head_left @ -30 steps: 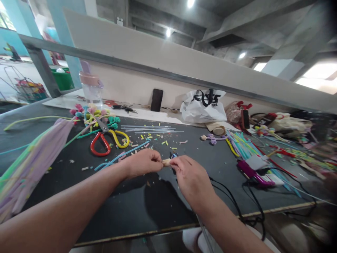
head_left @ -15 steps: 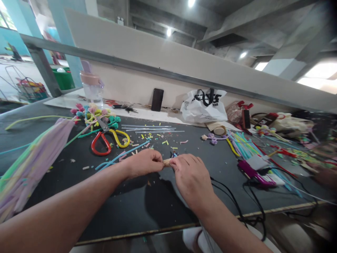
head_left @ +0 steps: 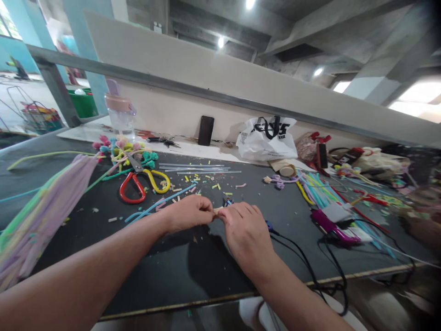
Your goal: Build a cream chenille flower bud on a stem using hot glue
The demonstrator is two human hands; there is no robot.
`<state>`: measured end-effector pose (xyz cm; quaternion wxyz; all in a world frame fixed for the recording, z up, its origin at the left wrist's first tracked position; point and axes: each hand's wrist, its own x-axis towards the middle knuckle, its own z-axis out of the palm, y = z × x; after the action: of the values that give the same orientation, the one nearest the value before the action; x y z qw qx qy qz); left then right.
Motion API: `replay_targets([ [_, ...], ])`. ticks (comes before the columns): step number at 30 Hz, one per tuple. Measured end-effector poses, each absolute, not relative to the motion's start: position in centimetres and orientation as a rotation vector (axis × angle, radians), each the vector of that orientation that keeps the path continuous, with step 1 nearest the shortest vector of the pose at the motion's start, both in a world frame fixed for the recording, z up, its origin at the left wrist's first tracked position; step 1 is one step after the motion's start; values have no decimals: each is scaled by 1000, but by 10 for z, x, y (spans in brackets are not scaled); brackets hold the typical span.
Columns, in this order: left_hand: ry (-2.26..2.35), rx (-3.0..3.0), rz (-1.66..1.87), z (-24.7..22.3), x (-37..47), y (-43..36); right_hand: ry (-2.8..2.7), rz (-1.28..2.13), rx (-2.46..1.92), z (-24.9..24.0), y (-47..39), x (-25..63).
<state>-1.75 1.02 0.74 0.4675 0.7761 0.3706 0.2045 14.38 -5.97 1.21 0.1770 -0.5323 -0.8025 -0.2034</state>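
Note:
Over the middle of the dark table, my left hand (head_left: 193, 212) and my right hand (head_left: 246, 234) meet fingertip to fingertip. Both are closed in a pinch on a short beige piece (head_left: 217, 210), whose ends the fingers hide; its kind is too small to make out. Just behind my right fingers shows a small blue and metallic thing (head_left: 228, 201), partly covered. A blue cable end (head_left: 269, 225) peeks out by my right wrist. To the left lie large scissors (head_left: 138, 177) with one red and one yellow handle, beside blue pipe cleaners (head_left: 161, 201).
Clear glue sticks (head_left: 200, 168) and scattered clippings (head_left: 215, 186) lie beyond my hands. A pipe cleaner bundle (head_left: 58, 197) spreads at left. At right are a purple glue gun (head_left: 332, 229) and black cables (head_left: 303, 255). A phone (head_left: 206, 130), bottle (head_left: 120, 115) and white bag (head_left: 267, 140) line the back.
My right hand has shifted slightly, its fingers closer to my left hand, so less of the beige piece shows. The blue cable end beside my right wrist has come into sight.

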Motion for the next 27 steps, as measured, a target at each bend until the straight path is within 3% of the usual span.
replay_targets([
  [9,907,1881,489,7,-19,11,-2268,-559,-1513,15,-62,142],
  [19,921,1886,550,2,-18,13,-2123,-254,-1400,19,-62,151],
  [27,915,1859,531,4,-16,11,-1883,479,-1453,12,-49,155],
])
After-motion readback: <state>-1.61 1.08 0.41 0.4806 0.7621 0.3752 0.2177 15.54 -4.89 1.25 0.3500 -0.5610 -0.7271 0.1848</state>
